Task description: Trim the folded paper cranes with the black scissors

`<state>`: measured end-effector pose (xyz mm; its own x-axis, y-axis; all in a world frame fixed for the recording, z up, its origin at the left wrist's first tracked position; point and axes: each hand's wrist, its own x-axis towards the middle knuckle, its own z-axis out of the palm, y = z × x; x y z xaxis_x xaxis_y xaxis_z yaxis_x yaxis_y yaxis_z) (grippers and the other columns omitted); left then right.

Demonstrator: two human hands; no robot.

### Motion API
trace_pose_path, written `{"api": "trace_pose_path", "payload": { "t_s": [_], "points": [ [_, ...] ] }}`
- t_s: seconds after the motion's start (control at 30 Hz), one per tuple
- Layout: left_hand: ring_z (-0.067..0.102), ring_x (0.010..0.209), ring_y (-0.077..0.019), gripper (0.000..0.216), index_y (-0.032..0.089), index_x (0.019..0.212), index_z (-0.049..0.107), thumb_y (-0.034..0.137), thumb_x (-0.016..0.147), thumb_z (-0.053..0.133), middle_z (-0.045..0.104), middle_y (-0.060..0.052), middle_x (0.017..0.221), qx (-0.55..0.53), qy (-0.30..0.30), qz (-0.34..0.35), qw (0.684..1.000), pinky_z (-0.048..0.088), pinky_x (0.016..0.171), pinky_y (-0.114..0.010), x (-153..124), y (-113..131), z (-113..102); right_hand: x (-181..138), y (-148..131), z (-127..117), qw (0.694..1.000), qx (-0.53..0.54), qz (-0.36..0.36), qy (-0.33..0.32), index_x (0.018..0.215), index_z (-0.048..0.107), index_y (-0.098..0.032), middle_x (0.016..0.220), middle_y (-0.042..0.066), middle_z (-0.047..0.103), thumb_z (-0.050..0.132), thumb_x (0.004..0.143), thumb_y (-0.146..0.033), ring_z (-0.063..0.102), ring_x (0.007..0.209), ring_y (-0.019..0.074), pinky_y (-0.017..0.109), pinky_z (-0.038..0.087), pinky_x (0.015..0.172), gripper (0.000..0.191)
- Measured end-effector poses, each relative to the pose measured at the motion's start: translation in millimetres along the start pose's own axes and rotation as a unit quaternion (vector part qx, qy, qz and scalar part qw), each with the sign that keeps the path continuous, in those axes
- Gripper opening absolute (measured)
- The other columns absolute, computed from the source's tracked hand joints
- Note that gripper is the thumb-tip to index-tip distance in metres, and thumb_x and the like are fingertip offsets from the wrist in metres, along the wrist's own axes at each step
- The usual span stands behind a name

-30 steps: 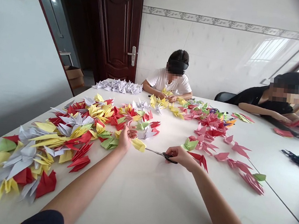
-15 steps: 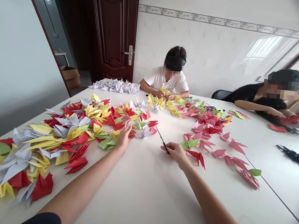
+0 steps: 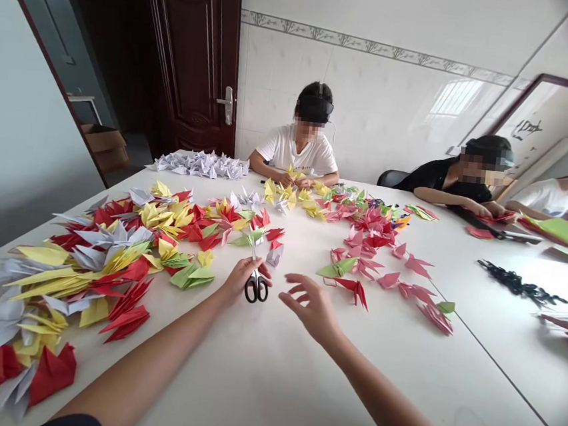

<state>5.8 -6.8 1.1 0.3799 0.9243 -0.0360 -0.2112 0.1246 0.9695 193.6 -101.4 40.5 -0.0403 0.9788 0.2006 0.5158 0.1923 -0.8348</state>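
Much bare tabletop nearest, left hand gripping scissors, right hand open, paper cranes edging both sides

Black scissor handles (silvery blades)

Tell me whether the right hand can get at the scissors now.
Probably yes: the right hand is empty and nearby, and nothing visible lies between it and the scissors, though the left hand holds them.

A heap of folded paper lies left on the desk, a scatter of pieces right, scissors in the left hand between; another pile sits behind the heap.
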Motion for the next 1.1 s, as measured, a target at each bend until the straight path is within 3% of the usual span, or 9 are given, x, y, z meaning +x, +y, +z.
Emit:
{"api": "trace_pose_path", "payload": {
  "t_s": [0.07, 0.13, 0.23, 0.37, 0.6, 0.7, 0.8, 0.93, 1.1],
  "points": [
    [0.071, 0.071, -0.0249, 0.049, 0.013, 0.09, 0.059, 0.061, 0.081, 0.065, 0.066, -0.008, 0.083, -0.015, 0.013, 0.001, 1.0, 0.048, 0.055, -0.025, 1.0, 2.0, -3.5, -11.2, 9.5, -19.8, 0.983, -0.129, -0.039, 0.124, 0.136, 0.054, -0.027, 0.139, 0.012, 0.056, 0.069, 0.08, -0.053, 0.057, 0.122, 0.0303, 0.046, 0.054, 0.092, 0.063],
    [0.072, 0.071, -0.0248, 0.05, 0.013, 0.093, 0.059, 0.06, 0.079, 0.067, 0.066, -0.007, 0.083, -0.019, 0.017, 0.002, 1.0, 0.048, 0.056, -0.025, 1.5, 2.8, -4.9, -20.0, 25.8, -35.0, 0.945, -0.265, -0.068, 0.18, 0.148, 0.042, -0.031, 0.158, 0.011, 0.033, 0.068, 0.082, -0.053, 0.036, 0.142, 0.0347, 0.055, 0.041, 0.107, 0.074],
    [0.072, 0.07, -0.0241, 0.05, 0.013, 0.092, 0.059, 0.06, 0.078, 0.068, 0.065, -0.007, 0.082, -0.013, 0.013, -0.001, 1.0, 0.049, 0.056, -0.026, 1.6, 1.3, -4.2, -22.9, 57.6, -47.4, 0.883, -0.425, -0.101, 0.175, 0.148, 0.041, -0.037, 0.166, 0.006, 0.01, 0.065, 0.086, -0.051, 0.012, 0.152, 0.0361, 0.062, 0.019, 0.117, 0.068],
    [0.071, 0.071, -0.024, 0.049, 0.013, 0.092, 0.059, 0.059, 0.078, 0.068, 0.065, -0.007, 0.081, -0.016, 0.014, 0.007, 1.0, 0.05, 0.057, -0.026, 1.3, -1.3, -4.1, -3.9, 102.8, -58.8, 0.845, -0.513, -0.081, 0.125, 0.146, 0.043, -0.043, 0.167, 0.0, 0.001, 0.056, 0.091, -0.057, 0.003, 0.152, 0.0391, 0.072, 0.006, 0.113, 0.059],
    [0.07, 0.068, -0.0229, 0.051, 0.013, 0.092, 0.059, 0.061, 0.078, 0.067, 0.064, -0.006, 0.08, -0.003, 0.02, 0.011, 1.0, 0.048, 0.057, -0.026, 0.1, 2.1, -2.4, 74.1, 154.4, -90.1, 0.854, -0.508, 0.015, 0.109, 0.148, 0.041, -0.043, 0.167, -0.004, -0.001, 0.038, 0.099, -0.05, 0.006, 0.152, 0.0362, 0.067, 0.019, 0.114, 0.05],
    [0.07, 0.067, -0.0225, 0.051, 0.013, 0.091, 0.059, 0.061, 0.077, 0.067, 0.064, -0.006, 0.079, 0.003, 0.023, 0.011, 1.0, 0.049, 0.058, -0.027, -0.7, 3.0, -1.6, 110.2, 159.2, -94.4, 0.87, -0.471, 0.031, 0.141, 0.154, 0.032, -0.036, 0.167, 0.003, -0.002, 0.033, 0.101, -0.042, 0.006, 0.153, 0.0311, 0.062, 0.017, 0.117, 0.053],
    [0.07, 0.068, -0.0222, 0.05, 0.013, 0.092, 0.058, 0.061, 0.078, 0.067, 0.064, -0.006, 0.079, 0.001, 0.024, 0.012, 1.0, 0.05, 0.059, -0.027, -2.1, 3.6, -2.4, 125.8, 156.9, -94.5, 0.872, -0.443, -0.004, 0.206, 0.155, 0.029, -0.033, 0.167, 0.006, -0.007, 0.038, 0.098, -0.05, 0.004, 0.153, 0.0301, 0.059, 0.015, 0.117, 0.06],
    [0.07, 0.069, -0.0222, 0.049, 0.013, 0.091, 0.059, 0.059, 0.078, 0.068, 0.064, -0.005, 0.078, -0.005, 0.033, 0.015, 0.999, 0.05, 0.059, -0.026, -4.2, 5.2, -3.0, 96.5, 157.6, -103.8, 0.852, -0.441, -0.027, 0.282, 0.158, 0.014, -0.034, 0.166, 0.006, -0.016, 0.041, 0.094, -0.058, 0.002, 0.153, 0.0343, 0.065, 0.014, 0.114, 0.073],
    [0.071, 0.071, -0.0225, 0.049, 0.013, 0.092, 0.059, 0.06, 0.078, 0.067, 0.065, -0.007, 0.08, 0.002, 0.031, 0.012, 0.999, 0.05, 0.06, -0.026, -2.3, 4.6, -3.8, 8.7, 170.9, -141.0, 0.849, -0.433, 0.041, 0.299, 0.159, 0.009, -0.032, 0.165, 0.008, -0.018, 0.046, 0.084, -0.071, -0.006, 0.151, 0.0415, 0.073, 0.01, 0.11, 0.092]
  ]
}}
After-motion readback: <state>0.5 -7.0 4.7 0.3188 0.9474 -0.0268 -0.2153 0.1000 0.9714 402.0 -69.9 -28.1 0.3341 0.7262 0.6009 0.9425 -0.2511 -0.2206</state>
